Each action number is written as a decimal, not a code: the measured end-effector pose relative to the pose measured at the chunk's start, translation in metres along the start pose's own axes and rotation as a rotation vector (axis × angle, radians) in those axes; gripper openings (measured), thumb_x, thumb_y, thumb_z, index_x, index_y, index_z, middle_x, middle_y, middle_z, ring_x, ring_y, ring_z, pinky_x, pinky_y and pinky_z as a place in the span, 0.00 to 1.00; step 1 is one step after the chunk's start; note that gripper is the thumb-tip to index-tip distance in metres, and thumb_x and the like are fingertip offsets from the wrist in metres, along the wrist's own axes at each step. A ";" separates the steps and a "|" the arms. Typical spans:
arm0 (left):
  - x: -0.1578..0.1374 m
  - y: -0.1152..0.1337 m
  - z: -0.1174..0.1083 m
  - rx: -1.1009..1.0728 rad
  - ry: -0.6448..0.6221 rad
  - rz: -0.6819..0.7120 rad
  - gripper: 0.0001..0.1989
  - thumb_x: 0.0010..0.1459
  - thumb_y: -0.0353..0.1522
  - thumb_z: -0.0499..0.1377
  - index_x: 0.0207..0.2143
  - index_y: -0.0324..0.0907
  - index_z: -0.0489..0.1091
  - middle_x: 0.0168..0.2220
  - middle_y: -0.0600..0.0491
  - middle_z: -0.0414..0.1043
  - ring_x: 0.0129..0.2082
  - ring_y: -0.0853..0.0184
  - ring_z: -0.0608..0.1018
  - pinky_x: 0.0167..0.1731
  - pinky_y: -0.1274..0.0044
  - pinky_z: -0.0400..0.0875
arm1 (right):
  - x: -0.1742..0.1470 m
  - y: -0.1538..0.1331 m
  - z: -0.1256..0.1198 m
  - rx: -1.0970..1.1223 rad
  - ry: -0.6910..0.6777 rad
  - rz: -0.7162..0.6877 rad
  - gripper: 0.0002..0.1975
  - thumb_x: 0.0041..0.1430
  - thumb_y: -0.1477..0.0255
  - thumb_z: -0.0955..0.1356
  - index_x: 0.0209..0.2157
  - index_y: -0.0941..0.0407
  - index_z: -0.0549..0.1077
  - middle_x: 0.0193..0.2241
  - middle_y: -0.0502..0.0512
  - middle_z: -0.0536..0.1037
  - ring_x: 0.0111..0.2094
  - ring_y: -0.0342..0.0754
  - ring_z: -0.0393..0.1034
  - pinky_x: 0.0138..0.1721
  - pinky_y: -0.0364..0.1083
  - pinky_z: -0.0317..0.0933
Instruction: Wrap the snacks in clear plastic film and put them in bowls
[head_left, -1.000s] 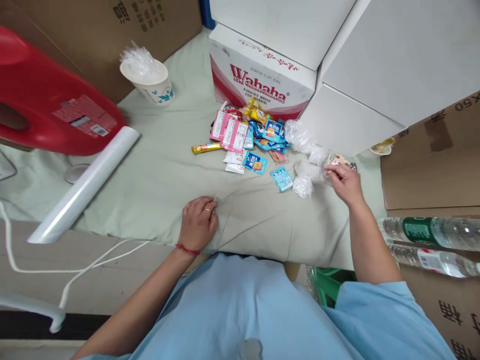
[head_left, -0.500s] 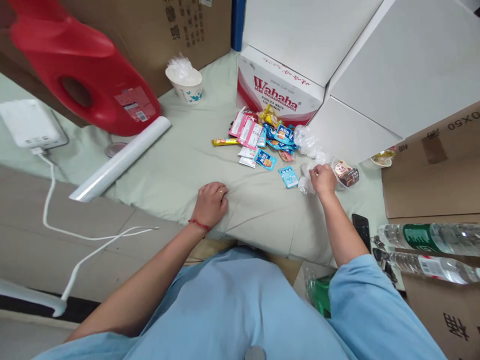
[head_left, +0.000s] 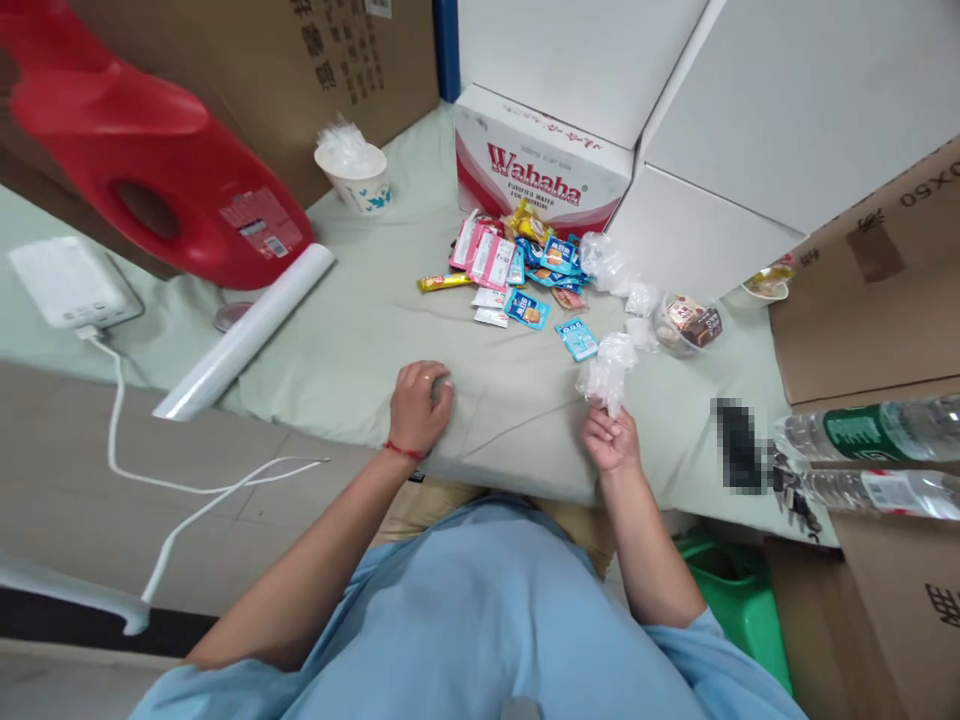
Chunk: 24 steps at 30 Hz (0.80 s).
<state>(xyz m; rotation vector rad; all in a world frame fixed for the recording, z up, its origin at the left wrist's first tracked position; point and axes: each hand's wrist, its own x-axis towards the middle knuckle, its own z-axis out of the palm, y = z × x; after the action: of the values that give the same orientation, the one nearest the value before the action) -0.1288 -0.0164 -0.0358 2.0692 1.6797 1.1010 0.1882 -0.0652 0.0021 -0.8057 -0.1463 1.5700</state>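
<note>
My left hand [head_left: 421,408] rests on the pale green cloth [head_left: 352,370] with its fingers loosely bent and the thumb apart, holding nothing. My right hand [head_left: 612,440], palm turned up, pinches the lower end of a crumpled transparent plastic bag [head_left: 606,368] near the cloth's front edge. Close to that bag lies a single light-blue snack packet [head_left: 576,340]. Further back is a pile of small snack packets, with pink-and-white sachets [head_left: 491,260], blue packets [head_left: 559,255] and a yellow stick packet [head_left: 444,282]. More crumpled plastic bags [head_left: 604,262] and a transparent bowl of snacks [head_left: 686,325] are to the right.
A Wahaba-lettered carton [head_left: 540,170] stands behind the pile. At left are a paper cup [head_left: 356,180], a red jug [head_left: 172,180], a white roll [head_left: 247,335] and a white charger [head_left: 75,285]. Plastic bottles [head_left: 885,430], keys [head_left: 795,500] and a green bin [head_left: 742,600] are at right.
My right hand has moved from beside the snack bowl toward me and to the left, drawing a plastic bag with it and turning palm up. My left hand stays on the cloth.
</note>
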 end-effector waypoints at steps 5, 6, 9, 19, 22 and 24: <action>-0.018 0.045 -0.008 -0.318 -0.044 0.095 0.13 0.66 0.39 0.58 0.50 0.44 0.69 0.48 0.44 0.73 0.50 0.58 0.76 0.52 0.64 0.73 | -0.013 0.028 0.003 -0.010 0.008 0.067 0.07 0.55 0.81 0.70 0.31 0.56 0.71 0.27 0.46 0.78 0.13 0.32 0.47 0.11 0.32 0.50; -0.022 0.058 -0.008 -0.380 -0.105 0.138 0.18 0.65 0.41 0.60 0.53 0.44 0.68 0.52 0.43 0.72 0.53 0.57 0.75 0.54 0.64 0.72 | -0.016 0.033 0.006 -0.048 0.002 0.073 0.06 0.54 0.80 0.71 0.31 0.55 0.71 0.28 0.47 0.78 0.13 0.32 0.47 0.11 0.32 0.50; -0.025 0.091 -0.004 -0.463 -0.207 0.245 0.31 0.59 0.47 0.66 0.61 0.46 0.65 0.62 0.39 0.66 0.63 0.52 0.69 0.62 0.59 0.66 | -0.024 0.048 0.018 -0.155 -0.009 0.103 0.06 0.53 0.76 0.73 0.31 0.56 0.72 0.28 0.48 0.78 0.14 0.33 0.47 0.12 0.33 0.50; -0.023 0.086 0.019 -0.798 -0.293 0.051 0.08 0.64 0.39 0.62 0.37 0.46 0.78 0.46 0.48 0.78 0.55 0.58 0.75 0.60 0.63 0.65 | -0.054 0.065 0.033 -0.155 0.047 0.264 0.08 0.53 0.73 0.74 0.36 0.56 0.75 0.37 0.54 0.83 0.15 0.33 0.47 0.11 0.32 0.48; -0.026 0.085 0.021 -1.026 -0.312 -0.297 0.12 0.63 0.43 0.61 0.36 0.44 0.76 0.41 0.50 0.78 0.44 0.63 0.77 0.51 0.69 0.70 | -0.056 0.063 0.032 -0.214 0.020 0.334 0.09 0.54 0.70 0.75 0.35 0.56 0.74 0.37 0.55 0.84 0.15 0.33 0.47 0.10 0.32 0.46; -0.024 0.082 0.020 -1.142 -0.265 -0.498 0.15 0.61 0.46 0.63 0.34 0.43 0.73 0.36 0.53 0.77 0.38 0.66 0.76 0.46 0.73 0.70 | -0.054 0.064 0.029 -0.251 0.006 0.371 0.10 0.53 0.69 0.76 0.34 0.56 0.73 0.32 0.54 0.83 0.15 0.33 0.47 0.10 0.32 0.45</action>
<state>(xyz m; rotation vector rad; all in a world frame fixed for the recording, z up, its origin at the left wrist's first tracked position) -0.0563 -0.0578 -0.0082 0.9484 0.9394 1.1265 0.1167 -0.1161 0.0112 -1.0792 -0.2004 1.9232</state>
